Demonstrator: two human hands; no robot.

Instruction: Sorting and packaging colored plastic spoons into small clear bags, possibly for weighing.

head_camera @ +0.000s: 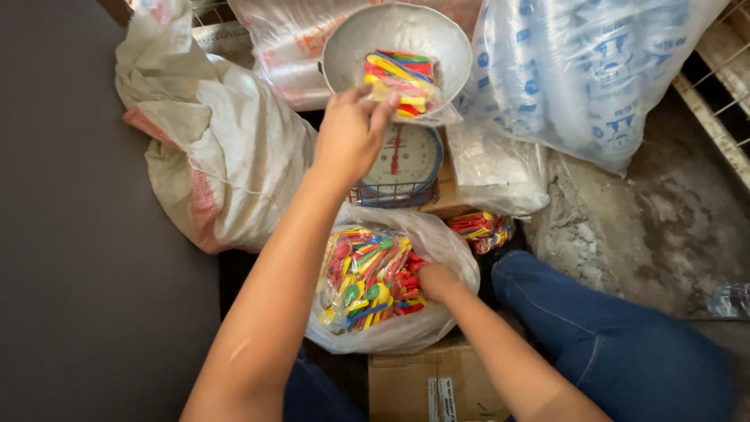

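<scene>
My left hand (pixel 349 134) reaches up to the metal pan (pixel 344 47) of a dial weighing scale (pixel 406 160) and pinches the edge of a small clear bag of coloured plastic spoons (pixel 402 78) lying in the pan. My right hand (pixel 436 281) is inside a large clear bag (pixel 437 234) full of red, yellow, green and blue plastic spoons (pixel 367 277), its fingers buried among them. The large bag rests on a cardboard box (pixel 426 383) in front of my knees.
A white woven sack (pixel 226 148) lies at the left. Big clear bags of stacked plastic cups (pixel 594 70) lean at the back right. Another small packed bag of spoons (pixel 480 228) lies beside the scale. My leg in blue jeans (pixel 617 336) is at the right, on a rough concrete floor (pixel 664 211).
</scene>
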